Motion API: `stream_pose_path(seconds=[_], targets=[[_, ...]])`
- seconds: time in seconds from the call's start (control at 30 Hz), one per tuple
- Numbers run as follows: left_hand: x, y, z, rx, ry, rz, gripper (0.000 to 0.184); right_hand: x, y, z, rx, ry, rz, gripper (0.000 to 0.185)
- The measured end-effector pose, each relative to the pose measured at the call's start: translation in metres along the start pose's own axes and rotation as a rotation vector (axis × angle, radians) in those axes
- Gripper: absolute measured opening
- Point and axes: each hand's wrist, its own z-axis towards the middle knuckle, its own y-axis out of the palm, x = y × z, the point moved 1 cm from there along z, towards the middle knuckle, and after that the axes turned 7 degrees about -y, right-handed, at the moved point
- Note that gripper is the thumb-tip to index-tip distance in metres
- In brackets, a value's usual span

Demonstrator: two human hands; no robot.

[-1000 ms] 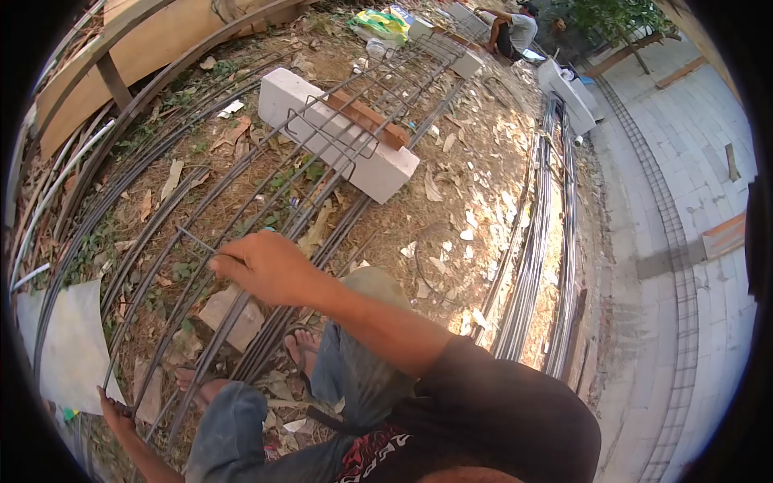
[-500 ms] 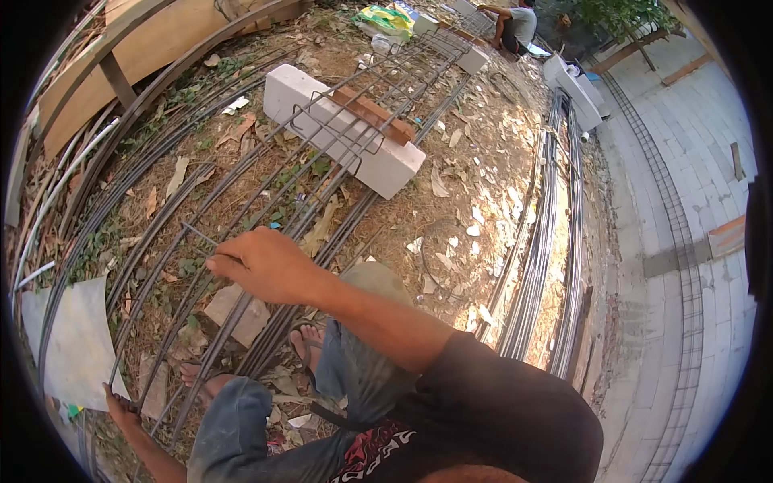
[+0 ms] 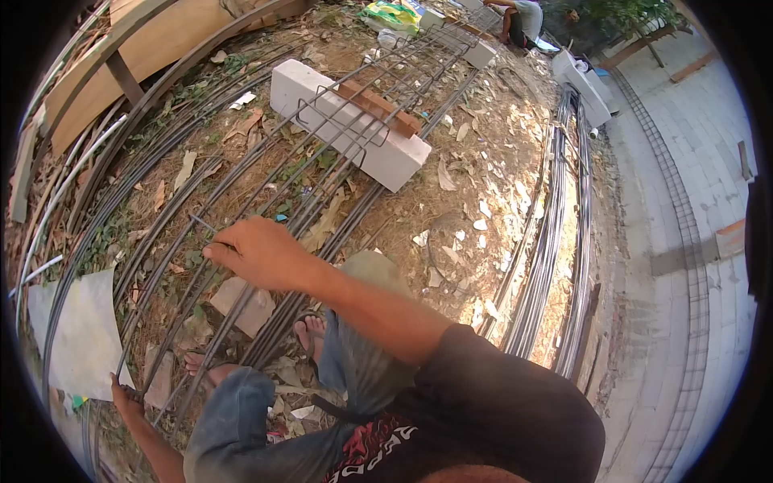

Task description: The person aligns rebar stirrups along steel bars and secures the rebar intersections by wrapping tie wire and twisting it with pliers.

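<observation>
the right hand (image 3: 256, 251) pinches a thin grey metal rod (image 3: 203, 224) crosswise to the long dark steel bars (image 3: 232, 320), one touched by the left hand's (image 3: 129, 399) curled fingers.

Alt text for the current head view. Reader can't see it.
Right hand pinching a thin metal rod over long steel bars, left hand at the bars' near end. Beyond, the bars run over a pale block; another person is low to the ground far off.
</observation>
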Motion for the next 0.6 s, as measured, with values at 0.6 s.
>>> stream_pose_path(seconds=[0.6], targets=[[0.011, 0.009, -0.06, -0.001, -0.051, 0.227, 0.052, 0.011, 0.005, -0.006, 0.016, 0.064, 0.112, 0.04]])
